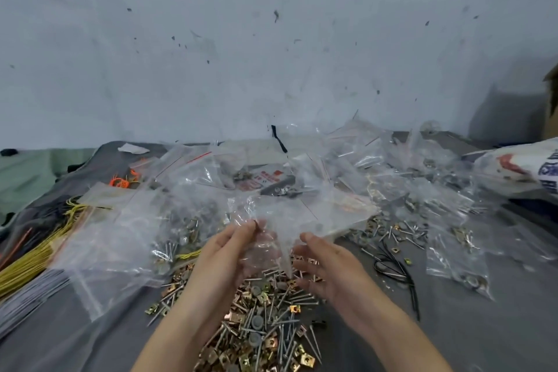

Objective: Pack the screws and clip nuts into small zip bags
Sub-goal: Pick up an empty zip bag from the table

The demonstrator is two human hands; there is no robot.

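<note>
Grey screws point(283, 338) and brass-coloured clip nuts point(307, 360) heaped loose together; one crumpled clear zip bag point(267, 220) raised above the heap.

Lit softly and evenly, cool and rather dim. Glinting off the heaped bags point(377, 172). Smeared by motion at the nearest bag point(280, 220). Soft throughout. Bowed towards the edges. Shadowed grey on the wall point(498, 112) at right.

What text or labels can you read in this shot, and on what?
Nothing is legible.
Red print on the card at centre: too blurred to read.
Red and blue print on the white sack at right: blurred and cut off by the frame.
Clear zip bag pinched by the left hand: no print seen.
</note>
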